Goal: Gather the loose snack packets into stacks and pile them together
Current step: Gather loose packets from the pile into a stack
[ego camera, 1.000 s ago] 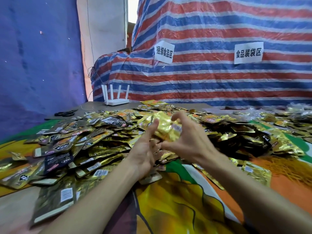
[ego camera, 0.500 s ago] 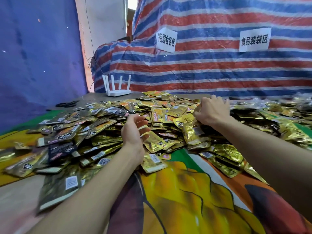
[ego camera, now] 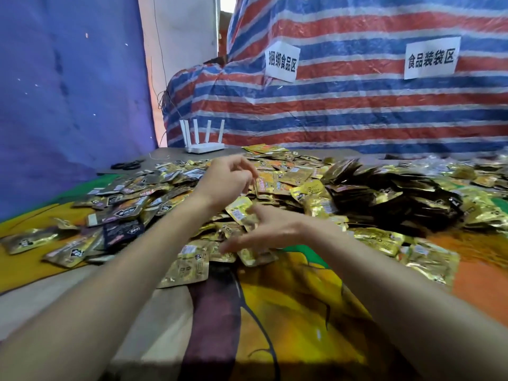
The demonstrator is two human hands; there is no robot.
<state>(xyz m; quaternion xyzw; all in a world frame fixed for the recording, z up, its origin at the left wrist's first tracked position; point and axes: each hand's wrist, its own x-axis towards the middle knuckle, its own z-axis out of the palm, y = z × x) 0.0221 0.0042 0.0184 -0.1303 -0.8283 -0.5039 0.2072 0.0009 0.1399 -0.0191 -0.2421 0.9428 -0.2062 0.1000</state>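
Snack packets, gold ones and dark ones, lie loose in a wide heap that runs across the desk from the left edge to the far right, on top of a printed cloth in yellow, orange and green. At the far left a blue sheet hangs behind the desk. A pair of black scissors lies at the back left, just beyond the heap, and a white router with four upright aerials stands near them.

The left hand hovers over the middle of the heap with its fingers loosely curled, and nothing shows in its grip. Just below it and to the right, one gold packet stands up on edge, touching the thumb of the right hand. That hand is low over the packets with its fingers spread and fairly straight, pointing left. It is blurred, so I cannot tell whether the thumb pinches the packet or only touches it.

To the right of both hands, dark packets sit bunched in a leaning pile, with more gold ones beyond. A striped tarp in red, blue and white hangs behind, with two paper signs stuck to it.
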